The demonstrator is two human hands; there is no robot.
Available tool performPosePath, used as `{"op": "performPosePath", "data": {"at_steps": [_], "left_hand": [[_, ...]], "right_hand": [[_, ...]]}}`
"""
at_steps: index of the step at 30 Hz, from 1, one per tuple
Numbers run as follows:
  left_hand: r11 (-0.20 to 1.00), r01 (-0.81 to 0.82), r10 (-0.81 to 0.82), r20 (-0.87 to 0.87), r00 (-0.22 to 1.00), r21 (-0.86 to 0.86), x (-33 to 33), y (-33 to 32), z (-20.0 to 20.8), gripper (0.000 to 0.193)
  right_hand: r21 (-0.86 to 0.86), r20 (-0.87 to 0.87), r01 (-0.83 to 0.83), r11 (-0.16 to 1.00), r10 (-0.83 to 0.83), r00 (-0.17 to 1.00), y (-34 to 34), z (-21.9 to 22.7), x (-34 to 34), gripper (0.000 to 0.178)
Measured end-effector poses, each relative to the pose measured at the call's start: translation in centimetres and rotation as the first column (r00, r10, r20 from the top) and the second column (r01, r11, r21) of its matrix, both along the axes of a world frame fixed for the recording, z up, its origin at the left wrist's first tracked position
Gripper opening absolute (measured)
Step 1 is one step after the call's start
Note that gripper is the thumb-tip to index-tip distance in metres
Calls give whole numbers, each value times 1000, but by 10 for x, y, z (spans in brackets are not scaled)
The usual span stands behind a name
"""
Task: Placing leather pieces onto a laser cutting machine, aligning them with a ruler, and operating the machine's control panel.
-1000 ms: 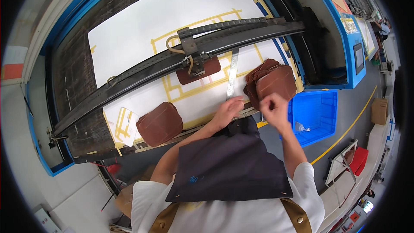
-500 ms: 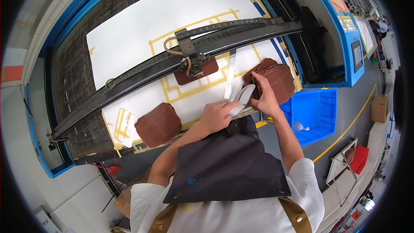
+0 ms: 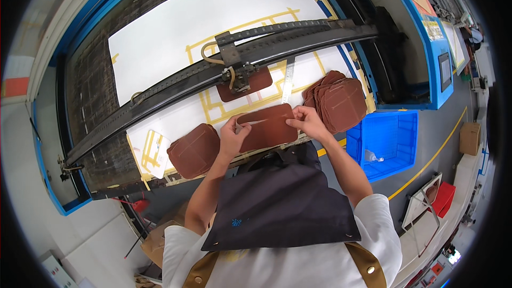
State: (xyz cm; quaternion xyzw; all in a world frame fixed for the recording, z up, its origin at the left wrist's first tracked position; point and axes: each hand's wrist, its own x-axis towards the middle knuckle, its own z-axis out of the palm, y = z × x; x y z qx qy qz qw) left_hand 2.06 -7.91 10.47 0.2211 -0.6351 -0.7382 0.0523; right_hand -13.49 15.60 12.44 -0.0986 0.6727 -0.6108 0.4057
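Observation:
A brown leather-like panel (image 3: pixel 269 127) with rounded corners is stretched between my hands, just above the table's near edge. My left hand (image 3: pixel 233 137) pinches its left end, and my right hand (image 3: pixel 309 123) grips its upper right corner. To the right of that hand lies a stack of brown panels (image 3: pixel 344 105) with faint lines on top. Another pile of brown panels (image 3: pixel 194 151) rests on the left, beside my left hand. Beyond the held panel, one more brown piece (image 3: pixel 256 84) sits partly hidden under the machine head (image 3: pixel 240 78).
A black gantry beam (image 3: pixel 160 94) crosses the white sheet (image 3: pixel 154 58), which has yellow tape lines. A metal ruler (image 3: pixel 288 81) lies near the right stack. A blue crate (image 3: pixel 408 141) stands to the right, below table level. A white taped card (image 3: pixel 154 154) is at the left.
Both hands have moved apart. The pale-faced piece that was near the right stack now appears to be the panel held brown side up, further left.

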Motion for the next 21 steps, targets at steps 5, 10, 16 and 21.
{"op": "performPosePath", "data": {"at_steps": [5, 10, 16, 21], "left_hand": [[991, -117, 110, 100, 989, 60, 7, -5, -43, 40], [954, -131, 192, 212, 958, -270, 20, -7, -82, 33], [904, 64, 121, 398, 909, -422, 10, -9, -46, 37], [787, 47, 189, 312, 931, -615, 8, -4, -45, 43]], "right_hand": [[292, -46, -30, 956, 45, 998, -12, -46, 4, 14], [371, -216, 14, 929, 72, 974, -19, -67, 10, 23], [429, -220, 31, 903, 71, 973, -19, -77, 13, 35], [438, -307, 85, 895, 60, 950, -25, -72, 13, 42]]}}
